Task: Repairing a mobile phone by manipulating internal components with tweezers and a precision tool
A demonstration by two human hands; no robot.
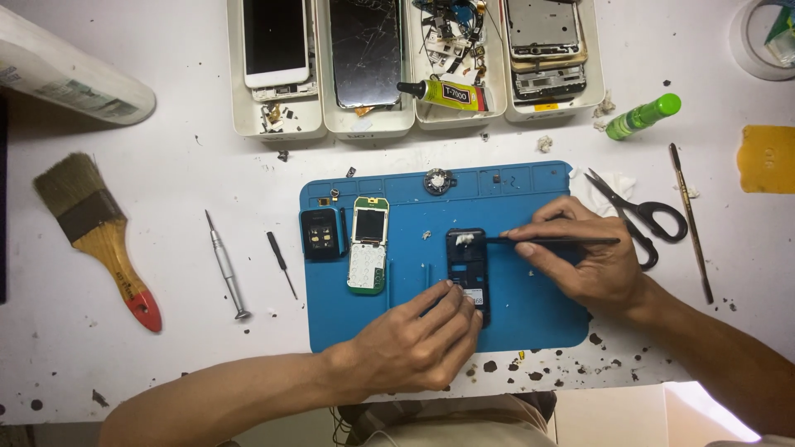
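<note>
On the blue work mat [530, 306] lies a small black phone body [466, 261], opened up, with a white wad at its top end. My left hand [418, 343] presses down on its lower end and holds it still. My right hand [584, 257] grips a thin black tool [571, 241] like a pen, with the tip reaching left to the white wad on the phone's top. To the left on the mat sit a green circuit board with a small screen and white keypad [368, 246] and a black back cover [320, 234].
Several white trays [277, 124] with phones and parts line the far edge, with a yellow glue tube [443, 93] across one. Black scissors [638, 213], a green bottle [643, 116] and a thin rod lie right. Two screwdrivers [225, 265] and a paintbrush [99, 236] lie left.
</note>
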